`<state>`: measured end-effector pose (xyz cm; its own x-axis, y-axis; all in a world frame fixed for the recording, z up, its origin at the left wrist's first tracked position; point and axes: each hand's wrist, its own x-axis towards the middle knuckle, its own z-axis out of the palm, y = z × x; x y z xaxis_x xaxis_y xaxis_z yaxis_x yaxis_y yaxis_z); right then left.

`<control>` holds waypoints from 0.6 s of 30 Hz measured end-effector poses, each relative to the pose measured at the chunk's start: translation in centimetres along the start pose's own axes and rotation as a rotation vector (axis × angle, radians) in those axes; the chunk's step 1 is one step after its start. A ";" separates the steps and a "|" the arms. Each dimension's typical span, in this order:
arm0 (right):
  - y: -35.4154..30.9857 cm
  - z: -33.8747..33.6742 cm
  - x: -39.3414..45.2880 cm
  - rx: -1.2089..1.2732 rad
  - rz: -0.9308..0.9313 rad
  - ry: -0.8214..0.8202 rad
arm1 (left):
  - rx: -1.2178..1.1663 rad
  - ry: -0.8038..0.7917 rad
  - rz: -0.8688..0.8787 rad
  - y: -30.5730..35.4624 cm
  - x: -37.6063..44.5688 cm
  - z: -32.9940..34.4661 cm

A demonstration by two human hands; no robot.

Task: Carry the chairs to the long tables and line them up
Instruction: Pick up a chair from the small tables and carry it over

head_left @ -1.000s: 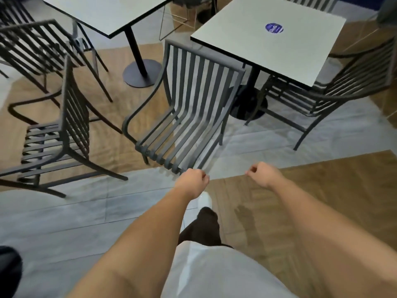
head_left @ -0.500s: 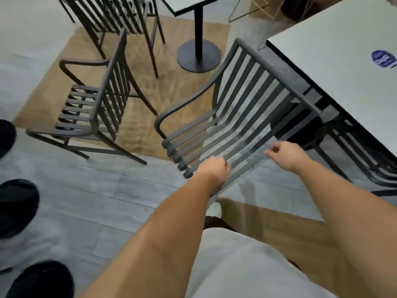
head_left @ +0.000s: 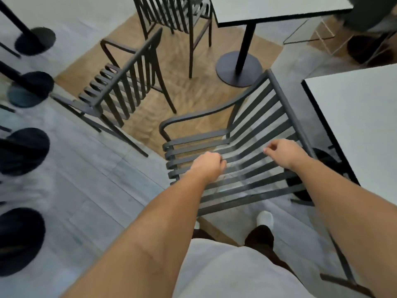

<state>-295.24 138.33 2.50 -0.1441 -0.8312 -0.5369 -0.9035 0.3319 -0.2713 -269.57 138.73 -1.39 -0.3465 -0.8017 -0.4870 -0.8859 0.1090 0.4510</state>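
A dark grey slatted chair (head_left: 253,134) with a curved armrest stands right in front of me, its back against the edge of a pale table (head_left: 361,130) on the right. My left hand (head_left: 207,166) is a closed fist over the seat slats near their front ends; I cannot tell whether it touches a slat. My right hand (head_left: 283,153) hovers over the bend between seat and back, fingers loosely curled, holding nothing. A second slatted chair (head_left: 120,93) stands to the left on the wood floor, and a third chair (head_left: 171,16) is behind it.
Another pale table (head_left: 279,7) on a black pedestal base (head_left: 238,68) stands at the top. Several dark round bases (head_left: 23,151) line the left edge on grey tiles. A clear stand (head_left: 311,33) is at the top right. My white shoe (head_left: 265,219) shows below the chair.
I have stepped closer and turned left; the chair now lies under both hands. My left fist went from the seat's front edge to above the slats. The chair looks unmoved.
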 end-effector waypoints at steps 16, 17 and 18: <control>8.8 -9.8 10.5 -0.287 -0.421 -0.173 | -0.240 0.205 -0.364 14.3 2.2 8.4; 8.9 -10.2 10.9 -0.289 -0.424 -0.165 | -0.239 0.217 -0.365 14.6 2.4 8.5; 8.9 -10.7 11.3 -0.286 -0.421 -0.157 | -0.243 0.222 -0.362 14.8 2.8 8.5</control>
<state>-309.20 127.14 2.59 0.2974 -0.7820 -0.5478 -0.9472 -0.1693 -0.2725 -286.27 143.09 -2.39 0.0681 -0.8716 -0.4855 -0.8306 -0.3191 0.4563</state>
